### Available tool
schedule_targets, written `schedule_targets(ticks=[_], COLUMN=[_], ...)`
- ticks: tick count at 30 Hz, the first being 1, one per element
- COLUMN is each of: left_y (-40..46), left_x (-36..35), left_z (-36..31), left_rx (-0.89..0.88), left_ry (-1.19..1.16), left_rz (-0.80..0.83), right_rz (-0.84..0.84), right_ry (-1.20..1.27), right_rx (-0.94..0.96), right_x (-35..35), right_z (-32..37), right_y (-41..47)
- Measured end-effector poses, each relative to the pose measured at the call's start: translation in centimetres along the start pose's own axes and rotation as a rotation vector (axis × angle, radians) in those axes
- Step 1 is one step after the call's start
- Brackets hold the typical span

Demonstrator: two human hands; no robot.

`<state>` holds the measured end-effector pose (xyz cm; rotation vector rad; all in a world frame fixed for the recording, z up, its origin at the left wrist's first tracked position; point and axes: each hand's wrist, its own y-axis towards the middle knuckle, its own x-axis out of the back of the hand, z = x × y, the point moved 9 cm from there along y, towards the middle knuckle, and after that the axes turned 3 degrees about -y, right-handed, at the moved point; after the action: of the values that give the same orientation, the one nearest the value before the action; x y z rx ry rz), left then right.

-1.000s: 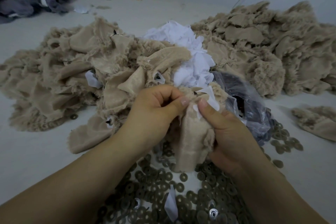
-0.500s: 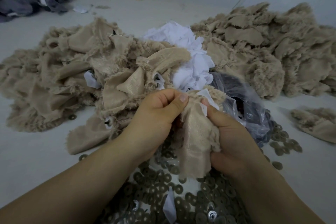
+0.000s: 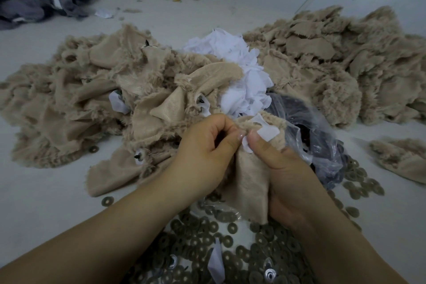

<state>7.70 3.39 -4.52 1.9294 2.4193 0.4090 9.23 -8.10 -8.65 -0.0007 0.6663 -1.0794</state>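
Your left hand point(image 3: 205, 152) and right hand point(image 3: 283, 168) both pinch the top edge of the beige plush fabric piece point(image 3: 253, 187), which hangs just above the heap of round grey-brown washers point(image 3: 230, 228) on the desk point(image 3: 46, 203). Your right thumb pins the small white fabric patch point(image 3: 267, 132) to it. Hold that patch flat, thumbs close together so the cloth is taut between them. Let the lower part hang free, and mind the clear plastic bag point(image 3: 318, 136) beside your right hand.
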Motion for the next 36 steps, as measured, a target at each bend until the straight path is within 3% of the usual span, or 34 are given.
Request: schedule_targets(ticks=[2,9,20,24,26,30,36], left_y=[-0.1,-0.5,-0.6,-1.5,-2.0,-2.2,-1.8], left_x=[-0.3,-1.2,-0.7,0.6,0.4,0.1,0.3], left_z=[0.0,1.1,1.7,0.0,-1.2,-1.1,0.4], left_rx=[0.015,0.212,0.210,0.051,-0.025,0.050,0.178], left_ry=[-0.006,-0.379,-0.296,-0.279,-0.213,-0.082,-0.258], left_rz=[0.009,0.035,-0.018,-0.146,-0.133,-0.144,-0.142], right_rz=[-0.007,0.035,-0.013,-0.055,-0.094,-0.102,-0.080], right_ry=[-0.002,0.101,0.096,0.031,0.013,0.042,0.055], right_rx=[-0.003,-0.147,-0.142,-0.067,-0.038,-0.021,-0.016], right_x=[0.0,-0.6,-0.2,0.3,0.6,0.5,-0.1], right_z=[0.1,-0.9,-1.1,-0.6,-0.4,-0.5,0.2], right_y=[-0.1,-0.2,0.0,0.0,-0.1,-0.3,-0.4])
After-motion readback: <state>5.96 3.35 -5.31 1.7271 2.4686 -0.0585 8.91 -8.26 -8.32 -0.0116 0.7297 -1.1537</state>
